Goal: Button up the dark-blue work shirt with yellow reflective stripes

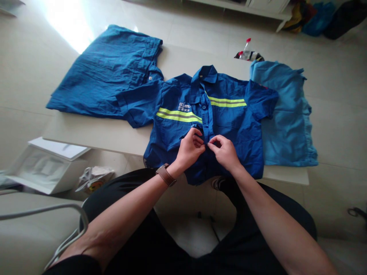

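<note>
A dark blue short-sleeved work shirt (232,120) with yellow-and-grey reflective stripes lies front up, its lower edge hanging over the table's near side. My left hand (191,147), with a brown watch strap on the wrist, pinches the shirt's front opening near the middle. Close beside it, my right hand (223,151) pinches the other side of the same opening, fingertips almost touching the left ones. A button (203,107) shows on the placket above my hands. Whatever small part sits between the fingertips is hidden.
Blue trousers (106,72) lie folded at the left of the pale table (94,133). Light blue cloth (289,118) lies at the right end. Beyond the table stands a clear bottle with a red cap (247,47). A white box (48,164) is on the floor at left.
</note>
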A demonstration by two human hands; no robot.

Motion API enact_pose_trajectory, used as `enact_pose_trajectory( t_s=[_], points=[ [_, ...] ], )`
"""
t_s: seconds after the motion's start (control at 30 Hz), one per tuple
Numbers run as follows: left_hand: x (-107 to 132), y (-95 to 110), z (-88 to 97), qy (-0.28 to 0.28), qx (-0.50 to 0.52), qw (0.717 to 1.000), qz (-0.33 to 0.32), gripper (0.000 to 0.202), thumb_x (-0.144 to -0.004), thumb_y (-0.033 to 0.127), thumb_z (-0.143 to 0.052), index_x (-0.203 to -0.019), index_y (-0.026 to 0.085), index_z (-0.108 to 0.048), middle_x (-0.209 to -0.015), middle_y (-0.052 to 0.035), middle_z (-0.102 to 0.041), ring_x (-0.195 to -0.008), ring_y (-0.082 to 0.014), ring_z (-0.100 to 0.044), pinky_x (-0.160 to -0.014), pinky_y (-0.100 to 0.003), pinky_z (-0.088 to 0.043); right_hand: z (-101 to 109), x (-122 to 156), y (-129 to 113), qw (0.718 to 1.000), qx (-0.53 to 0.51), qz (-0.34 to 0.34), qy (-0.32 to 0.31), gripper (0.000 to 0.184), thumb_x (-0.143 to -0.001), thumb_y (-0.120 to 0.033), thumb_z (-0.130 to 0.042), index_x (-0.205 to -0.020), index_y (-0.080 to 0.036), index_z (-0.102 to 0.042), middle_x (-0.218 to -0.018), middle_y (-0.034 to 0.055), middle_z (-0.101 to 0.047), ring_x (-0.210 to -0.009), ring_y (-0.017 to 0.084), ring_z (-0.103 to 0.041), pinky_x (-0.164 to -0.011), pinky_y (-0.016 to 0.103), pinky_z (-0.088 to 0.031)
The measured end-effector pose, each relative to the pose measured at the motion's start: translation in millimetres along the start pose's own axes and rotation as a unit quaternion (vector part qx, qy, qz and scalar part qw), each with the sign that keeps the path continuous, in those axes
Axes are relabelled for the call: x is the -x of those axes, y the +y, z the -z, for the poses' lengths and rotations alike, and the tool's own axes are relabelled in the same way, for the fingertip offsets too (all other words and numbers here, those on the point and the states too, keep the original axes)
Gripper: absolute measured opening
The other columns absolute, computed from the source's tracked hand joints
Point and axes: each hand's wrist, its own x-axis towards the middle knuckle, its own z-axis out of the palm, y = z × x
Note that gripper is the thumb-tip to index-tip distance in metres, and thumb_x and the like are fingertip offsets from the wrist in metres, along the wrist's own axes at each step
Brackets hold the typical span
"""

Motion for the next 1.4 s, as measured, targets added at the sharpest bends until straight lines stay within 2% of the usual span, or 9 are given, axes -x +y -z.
enact_pose_trajectory(
  t_s=[0.23, 0.43, 0.53, 0.63, 0.73, 0.87, 1.13, 1.27, 1.4],
  points=[
    [5, 11, 6.4, -0.058, -0.284, 0.95, -0.114, 0.015, -0.08, 0.006, -0.057, -0.091, 0.017, -0.056, -0.085, -0.0025, -0.062, -0.074, -0.0123, -0.057, -0.068, -0.024, -0.046, -11, -7, 11, 0.982, -0.088, -0.165, -0.025, 0.016, -0.076, -0.033, -0.067, -0.075, -0.017, -0.065, -0.073, 0.0018, -0.063, -0.071, 0.018, -0.054, -0.073, 0.031, -0.04],
    [-1, 22, 22.9, 0.109, -0.426, 0.888, -0.134, 0.047, -0.086, 0.028, -0.07, -0.131, 0.019, -0.063, -0.135, -0.0138, -0.059, -0.13, -0.0317, -0.05, -0.106, -0.047, -0.045, -1, -3, 0, 0.982, 0.106, -0.133, -0.084, 0.008, -0.082, -0.025, -0.062, -0.076, -0.02, -0.065, -0.076, 0.0014, -0.065, -0.075, 0.02, -0.059, -0.074, 0.033, -0.04],
    [-7, 15, 29.1, -0.031, -0.407, 0.906, -0.113, 0.032, -0.09, 0.017, -0.06, -0.12, 0.022, -0.073, -0.123, -0.0086, -0.067, -0.117, -0.0248, -0.059, -0.102, -0.04, -0.049, 1, -2, -3, 0.978, 0.192, -0.06, -0.053, 0.007, -0.085, -0.026, -0.064, -0.081, -0.02, -0.065, -0.092, 0.007, -0.065, -0.089, 0.025, -0.061, -0.083, 0.037, -0.045],
    [-6, 6, 29.1, -0.166, -0.426, 0.877, -0.15, 0.033, -0.091, 0.009, -0.052, -0.11, 0.019, -0.077, -0.104, -0.0074, -0.069, -0.102, -0.0208, -0.063, -0.096, -0.034, -0.051, -2, -2, -3, 0.973, 0.222, 0.066, 0.019, 0.013, -0.088, -0.02, -0.059, -0.097, -0.017, -0.068, -0.11, 0.0134, -0.062, -0.109, 0.03, -0.057, -0.099, 0.042, -0.046],
    [0, 1, 24.9, -0.213, -0.494, 0.823, -0.18, 0.031, -0.094, 0.012, -0.05, -0.103, 0.018, -0.079, -0.102, -0.0088, -0.069, -0.1, -0.0231, -0.062, -0.092, -0.037, -0.051, -9, -4, -1, 0.967, 0.217, 0.13, -0.013, 0.031, -0.091, -0.012, -0.049, -0.113, -0.016, -0.07, -0.115, 0.0133, -0.062, -0.112, 0.029, -0.054, -0.104, 0.042, -0.045],
    [4, 2, 21.2, -0.248, -0.529, 0.794, -0.168, 0.032, -0.094, 0.012, -0.048, -0.105, 0.015, -0.079, -0.11, -0.0118, -0.07, -0.101, -0.0245, -0.064, -0.091, -0.038, -0.052, -20, -7, 8, 0.96, 0.261, 0.072, -0.07, 0.031, -0.096, -0.022, -0.053, -0.118, -0.018, -0.075, -0.117, 0.0138, -0.061, -0.114, 0.031, -0.054, -0.102, 0.042, -0.047],
    [1, 6, 25.2, -0.206, -0.465, 0.859, -0.062, 0.024, -0.086, 0.013, -0.051, -0.085, 0.017, -0.075, -0.092, -0.0115, -0.071, -0.085, -0.0234, -0.066, -0.08, -0.034, -0.051, -30, -18, 11, 0.973, 0.229, -0.005, -0.033, 0.019, -0.084, -0.01, -0.055, -0.09, -0.02, -0.07, -0.092, 0.0057, -0.071, -0.087, 0.022, -0.065, -0.08, 0.033, -0.047],
    [-6, -2, 23.7, -0.081, -0.378, 0.922, 0.026, 0.019, -0.093, 0.02, -0.056, -0.11, 0.016, -0.063, -0.1, -0.0106, -0.07, -0.089, -0.0237, -0.066, -0.081, -0.035, -0.051, -28, -20, 2, 0.993, 0.11, -0.03, 0.014, 0.021, -0.075, -0.012, -0.059, -0.093, -0.019, -0.068, -0.08, 0.0019, -0.07, -0.074, 0.019, -0.064, -0.074, 0.03, -0.048],
    [-9, -11, 20.0, -0.022, -0.338, 0.941, -0.013, 0.038, -0.092, 0.026, -0.068, -0.125, 0.016, -0.054, -0.12, -0.013, -0.065, -0.106, -0.0239, -0.065, -0.091, -0.036, -0.051, -22, -19, -4, 0.998, 0.038, -0.041, 0.01, 0.02, -0.072, -0.017, -0.061, -0.091, -0.017, -0.069, -0.08, 0.0033, -0.071, -0.072, 0.018, -0.064, -0.073, 0.03, -0.05]
  ],
)
